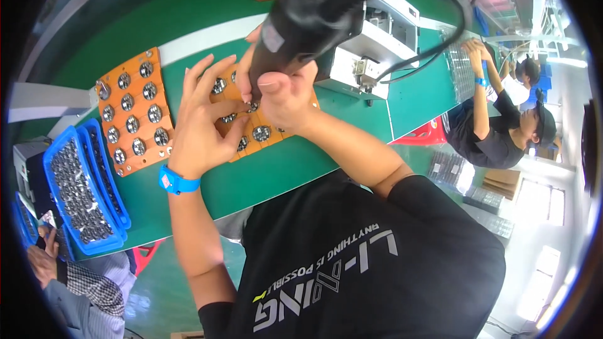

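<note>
Black corded electric screwdriver (301, 19): wrapped by right hand (289, 98), nose-down above orange fixture board (256, 148). Over same board: left hand (204, 125), fingers partly spread beside its round metallic components (261, 132); pinch impossible to confirm. Probable step: fastening. Next: align screwdriver squarely with component.

A black corded tool (290, 32) points down at a disc-studded orange board (254, 147).

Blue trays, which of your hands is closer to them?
Left. The left hand is right of the blue trays, past the left orange board; the right hand is farther right, around the black tool.
</note>
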Action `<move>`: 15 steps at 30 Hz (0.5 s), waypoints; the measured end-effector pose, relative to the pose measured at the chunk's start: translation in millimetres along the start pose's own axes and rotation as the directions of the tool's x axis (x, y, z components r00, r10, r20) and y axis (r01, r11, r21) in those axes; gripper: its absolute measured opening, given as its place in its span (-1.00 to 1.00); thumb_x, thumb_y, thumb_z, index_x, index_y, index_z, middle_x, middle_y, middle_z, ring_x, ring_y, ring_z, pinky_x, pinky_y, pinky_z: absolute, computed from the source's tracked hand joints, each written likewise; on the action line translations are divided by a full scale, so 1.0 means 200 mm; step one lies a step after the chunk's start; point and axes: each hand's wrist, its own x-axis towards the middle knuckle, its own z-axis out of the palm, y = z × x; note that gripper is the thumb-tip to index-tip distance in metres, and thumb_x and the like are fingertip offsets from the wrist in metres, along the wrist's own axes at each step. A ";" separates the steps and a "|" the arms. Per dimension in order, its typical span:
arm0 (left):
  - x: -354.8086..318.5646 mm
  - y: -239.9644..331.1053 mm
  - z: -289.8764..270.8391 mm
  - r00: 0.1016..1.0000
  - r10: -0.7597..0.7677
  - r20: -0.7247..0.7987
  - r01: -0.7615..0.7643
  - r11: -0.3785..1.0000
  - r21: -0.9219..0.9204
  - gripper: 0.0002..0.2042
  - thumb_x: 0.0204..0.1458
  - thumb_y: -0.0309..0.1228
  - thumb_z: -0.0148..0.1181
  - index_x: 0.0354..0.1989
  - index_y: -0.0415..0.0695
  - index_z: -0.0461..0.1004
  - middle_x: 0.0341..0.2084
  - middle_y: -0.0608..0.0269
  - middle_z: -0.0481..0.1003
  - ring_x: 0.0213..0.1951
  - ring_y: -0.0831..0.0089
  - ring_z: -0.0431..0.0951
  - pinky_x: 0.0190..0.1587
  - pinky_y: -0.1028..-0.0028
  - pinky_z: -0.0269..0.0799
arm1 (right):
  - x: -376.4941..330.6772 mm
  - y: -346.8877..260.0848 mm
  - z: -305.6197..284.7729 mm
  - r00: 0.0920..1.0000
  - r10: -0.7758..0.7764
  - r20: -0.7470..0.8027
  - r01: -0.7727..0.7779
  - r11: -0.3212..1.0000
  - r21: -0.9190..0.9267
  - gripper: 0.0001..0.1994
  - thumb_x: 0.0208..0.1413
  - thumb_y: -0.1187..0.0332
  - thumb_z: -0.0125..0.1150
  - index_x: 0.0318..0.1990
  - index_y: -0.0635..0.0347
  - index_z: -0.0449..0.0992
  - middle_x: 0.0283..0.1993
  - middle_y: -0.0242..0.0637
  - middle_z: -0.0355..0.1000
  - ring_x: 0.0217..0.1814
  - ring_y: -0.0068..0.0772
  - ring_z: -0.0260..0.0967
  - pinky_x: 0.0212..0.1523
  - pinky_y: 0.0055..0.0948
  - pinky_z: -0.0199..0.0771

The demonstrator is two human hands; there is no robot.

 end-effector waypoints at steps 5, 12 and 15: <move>0.08 0.06 -0.05 0.990 0.004 -0.141 -0.034 0.978 -0.205 -0.69 -0.49 -0.48 -0.02 -0.52 -0.32 0.57 0.21 -0.09 0.29 0.25 -0.14 0.20 0.32 0.07 0.05 | 0.03 -0.02 -0.01 0.999 0.036 0.039 -0.038 0.998 0.052 -0.31 0.08 -0.03 0.31 0.10 0.39 0.21 -0.41 -0.27 0.39 -0.54 -0.55 0.30 -0.59 -0.60 0.25; 0.65 -0.16 -0.03 0.866 -0.494 -0.077 0.262 0.578 -0.773 -0.49 0.00 -0.50 -0.08 0.20 -0.39 0.27 0.08 -0.11 0.39 0.06 0.26 0.43 0.06 0.41 0.36 | 0.07 -0.34 -0.05 0.999 -0.048 0.005 0.045 0.962 0.269 -0.17 0.02 -0.18 0.28 0.18 0.35 0.15 -0.54 -0.22 0.37 -0.59 -0.55 0.28 -0.58 -0.60 0.31; 0.92 -0.16 -0.04 0.758 -0.645 0.098 0.360 0.289 -0.887 -0.59 -0.06 -0.50 -0.02 0.01 -0.41 0.22 -0.02 -0.17 0.35 0.05 0.07 0.40 0.10 0.24 0.36 | 0.10 -0.59 -0.12 0.997 -0.037 -0.075 0.052 0.977 0.209 -0.19 0.05 -0.24 0.21 0.12 0.37 0.18 -0.58 -0.27 0.37 -0.68 -0.58 0.24 -0.65 -0.61 0.25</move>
